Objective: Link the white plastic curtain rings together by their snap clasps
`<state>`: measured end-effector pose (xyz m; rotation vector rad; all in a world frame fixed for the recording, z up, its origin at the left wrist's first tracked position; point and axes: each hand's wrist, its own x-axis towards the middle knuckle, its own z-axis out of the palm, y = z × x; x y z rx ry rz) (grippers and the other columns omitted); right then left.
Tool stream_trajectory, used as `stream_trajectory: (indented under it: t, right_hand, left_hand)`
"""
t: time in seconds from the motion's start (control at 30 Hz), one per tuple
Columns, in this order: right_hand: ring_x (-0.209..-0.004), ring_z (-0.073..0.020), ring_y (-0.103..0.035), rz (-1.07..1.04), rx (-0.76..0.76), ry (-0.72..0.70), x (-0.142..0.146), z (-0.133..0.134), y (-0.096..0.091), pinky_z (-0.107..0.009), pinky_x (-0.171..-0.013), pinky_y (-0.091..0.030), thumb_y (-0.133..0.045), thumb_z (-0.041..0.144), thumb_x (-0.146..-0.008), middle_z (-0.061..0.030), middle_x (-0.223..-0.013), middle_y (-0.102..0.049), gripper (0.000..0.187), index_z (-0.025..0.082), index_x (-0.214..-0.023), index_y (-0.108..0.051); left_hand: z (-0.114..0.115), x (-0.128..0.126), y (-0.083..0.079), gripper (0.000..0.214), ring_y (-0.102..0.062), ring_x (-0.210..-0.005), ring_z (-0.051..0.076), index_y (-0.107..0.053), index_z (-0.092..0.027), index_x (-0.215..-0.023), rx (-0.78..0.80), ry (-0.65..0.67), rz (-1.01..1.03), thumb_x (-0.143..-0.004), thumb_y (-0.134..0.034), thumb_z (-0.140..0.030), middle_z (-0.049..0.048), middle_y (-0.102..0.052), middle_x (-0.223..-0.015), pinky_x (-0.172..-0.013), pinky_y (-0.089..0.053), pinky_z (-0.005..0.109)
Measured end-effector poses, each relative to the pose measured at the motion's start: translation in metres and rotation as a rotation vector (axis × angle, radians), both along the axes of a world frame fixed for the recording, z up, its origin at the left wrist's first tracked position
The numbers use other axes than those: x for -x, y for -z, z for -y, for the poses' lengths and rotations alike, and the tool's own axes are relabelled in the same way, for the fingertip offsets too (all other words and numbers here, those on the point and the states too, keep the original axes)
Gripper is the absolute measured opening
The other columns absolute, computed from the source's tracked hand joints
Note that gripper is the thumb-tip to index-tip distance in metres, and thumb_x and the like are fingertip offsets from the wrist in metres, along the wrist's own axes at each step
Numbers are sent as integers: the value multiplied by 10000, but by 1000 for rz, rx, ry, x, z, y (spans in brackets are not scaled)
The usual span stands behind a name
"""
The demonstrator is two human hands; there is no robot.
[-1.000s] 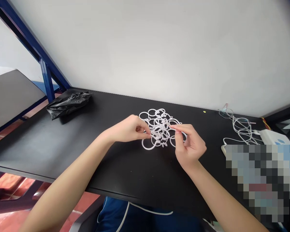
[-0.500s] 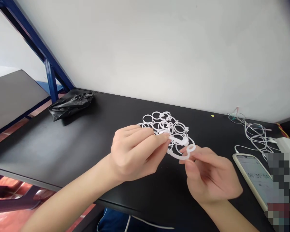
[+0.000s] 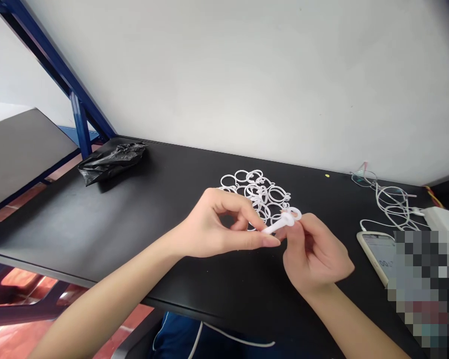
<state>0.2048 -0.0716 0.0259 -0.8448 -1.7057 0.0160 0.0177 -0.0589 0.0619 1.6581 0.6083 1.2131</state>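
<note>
A heap of several white plastic rings (image 3: 260,192) lies on the black table (image 3: 172,219) near its middle. Just in front of the heap, above the table, both hands hold one white plastic ring (image 3: 284,222) seen nearly edge-on. My left hand (image 3: 224,229) pinches its near end between thumb and fingers. My right hand (image 3: 312,252) grips its far end, where a small loop sticks up.
A crumpled black plastic bag (image 3: 110,159) lies at the table's back left. White cables (image 3: 391,199) and a phone (image 3: 376,252) lie at the right, beside a blurred patch. A blue metal frame (image 3: 77,114) rises at the left. The wall runs behind the table.
Both hands went from the heap on the table to holding one ring lifted clear of it. The ring has turned from nearly flat to edge-on.
</note>
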Motion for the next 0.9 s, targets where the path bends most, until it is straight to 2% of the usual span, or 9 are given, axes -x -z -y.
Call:
stream_trajectory:
  t: [0.07,0.17,0.3,0.4,0.47,0.57,0.63,0.73,0.9]
  right_hand:
    - [-469,-78,-555,14,-15,2,1,0,2,-204,-392,-385,-605,35,-866,46,-598,-625,182,195,-904,-683]
    - [-476,-92,-572,18,18,-11,2,0,9,-213,-419,-440,-625,73,-866,42,-628,-646,168,209,-947,-681]
    - [-519,-127,-617,-27,51,-19,3,2,15,-241,-450,-488,-634,99,-864,26,-671,-675,188,230,-987,-688]
    - [-518,-120,-606,-36,52,-64,4,4,15,-235,-446,-477,-628,59,-848,25,-693,-683,253,231,-1026,-678]
    - [-495,-109,-582,-42,54,-87,4,5,14,-232,-441,-466,-620,39,-841,34,-680,-670,275,231,-1032,-672]
    - [-472,-103,-552,-69,34,-75,5,4,14,-230,-423,-438,-620,28,-834,47,-645,-638,292,235,-1033,-669]
    - [-470,-100,-542,-87,12,-67,5,3,15,-228,-416,-422,-612,18,-831,49,-642,-631,292,231,-1022,-669]
    - [-486,-103,-550,-98,-11,-92,4,2,16,-239,-434,-432,-602,6,-822,37,-687,-654,292,219,-1010,-664]
    - [-538,-133,-594,-102,5,-144,2,1,10,-256,-447,-445,-626,8,-807,18,-689,-669,254,208,-954,-677]
  left_hand:
    - [1,-3,3,176,-432,-427,37,-666,-124,-638,142,151,61,-711,-820,-167,-90,-385,-451,-456,-418,180]
    - [1,-7,7,149,-442,-438,39,-682,-122,-649,194,250,105,-686,-826,-119,-90,-380,-460,-467,-418,185]
    - [-2,-8,10,167,-401,-482,31,-706,-129,-691,144,251,82,-631,-857,-93,-79,-419,-512,-492,-386,190]
    - [-4,-6,11,271,-445,-507,38,-707,-144,-765,115,259,91,-576,-900,-124,-82,-429,-543,-537,-421,195]
    - [-4,-5,11,357,-473,-533,43,-697,-160,-837,94,209,96,-558,-920,-172,-68,-475,-603,-543,-442,189]
    - [-3,-4,10,569,-566,-713,100,-679,-201,-1005,14,103,17,-508,-946,-264,41,-623,-957,-539,-485,184]
    - [-2,-4,9,659,-603,-875,161,-669,-220,-1085,-77,79,-62,-495,-950,-302,93,-605,-1174,-544,-510,186]
    - [0,-5,9,622,-621,-995,208,-674,-218,-1125,-183,94,-114,-563,-924,-302,99,-640,-1174,-569,-540,191]
    - [1,-3,9,537,-644,-1037,229,-689,-214,-1140,-212,86,-95,-650,-878,-324,106,-687,-1151,-608,-581,217]
